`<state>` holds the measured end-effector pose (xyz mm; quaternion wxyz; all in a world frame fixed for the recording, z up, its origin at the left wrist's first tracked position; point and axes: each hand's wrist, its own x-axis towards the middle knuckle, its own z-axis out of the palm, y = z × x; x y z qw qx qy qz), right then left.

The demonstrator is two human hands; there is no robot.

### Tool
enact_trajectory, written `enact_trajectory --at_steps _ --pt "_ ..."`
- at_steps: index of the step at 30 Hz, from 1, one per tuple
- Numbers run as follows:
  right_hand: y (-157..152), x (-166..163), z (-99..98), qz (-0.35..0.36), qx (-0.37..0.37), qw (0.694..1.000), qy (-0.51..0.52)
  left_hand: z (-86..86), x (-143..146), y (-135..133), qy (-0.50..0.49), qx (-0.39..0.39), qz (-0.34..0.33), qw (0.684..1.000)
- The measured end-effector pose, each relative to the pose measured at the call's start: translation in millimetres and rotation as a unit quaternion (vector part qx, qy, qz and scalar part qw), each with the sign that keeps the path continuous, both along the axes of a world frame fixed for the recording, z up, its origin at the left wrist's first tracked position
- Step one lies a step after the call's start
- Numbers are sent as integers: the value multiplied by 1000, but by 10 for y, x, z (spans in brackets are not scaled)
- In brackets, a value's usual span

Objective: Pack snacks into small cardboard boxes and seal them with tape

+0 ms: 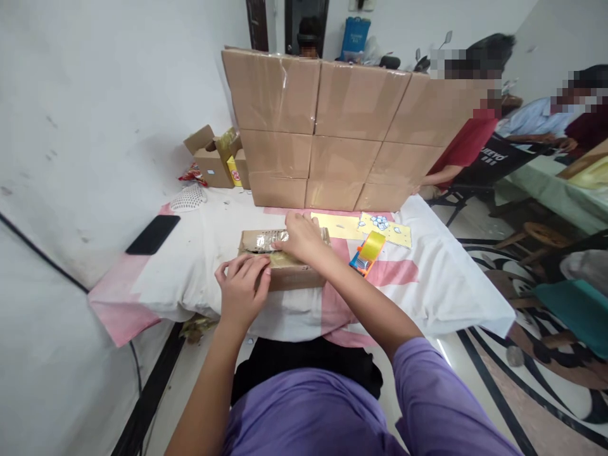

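Note:
A small cardboard box (297,278) lies on the cloth-covered table in front of me. A strip of shiny packing tape (266,241) runs along its top, and a dark gap shows beside it at the left. My left hand (243,285) rests on the box's near left part, fingers stretched over the top and thumb apart. My right hand (303,238) is bent over the top, thumb at the end of the tape strip; its fingertips are partly hidden. To the right of the box lies an orange and blue tape dispenser (368,253) with a yellowish roll.
A wall of stacked, taped cardboard boxes (346,133) stands along the table's back edge. Yellow printed sheets (394,231) lie before it. A black phone (152,235), a white perforated piece (189,197) and an opened carton (213,168) are at the left. A person in red (451,149) sits behind, right.

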<state>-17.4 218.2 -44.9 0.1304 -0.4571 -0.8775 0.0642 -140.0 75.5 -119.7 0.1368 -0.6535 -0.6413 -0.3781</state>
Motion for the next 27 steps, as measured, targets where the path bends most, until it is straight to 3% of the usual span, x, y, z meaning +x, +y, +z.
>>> enact_trajectory --at_steps 7,11,15,18,20,23,27 --pt "-87 45 50 -9 26 1000 -13 6 1 100 88 18 16 996" --pt "51 369 80 -38 68 997 18 -3 -32 108 84 20 -12 996" --pt "549 1242 -59 -155 77 980 94 -42 -90 112 99 29 -30 994" --pt "937 2123 -274 -307 51 941 133 -103 -157 132 111 26 -29 993" --pt "1111 2658 -434 -357 36 924 132 -161 -205 143 122 36 -21 992" --pt "1283 3212 -657 -370 12 921 124 -250 -256 147 129 51 -12 990" --pt "1524 3466 -870 -321 -32 939 117 -326 -293 148 77 27 21 996"
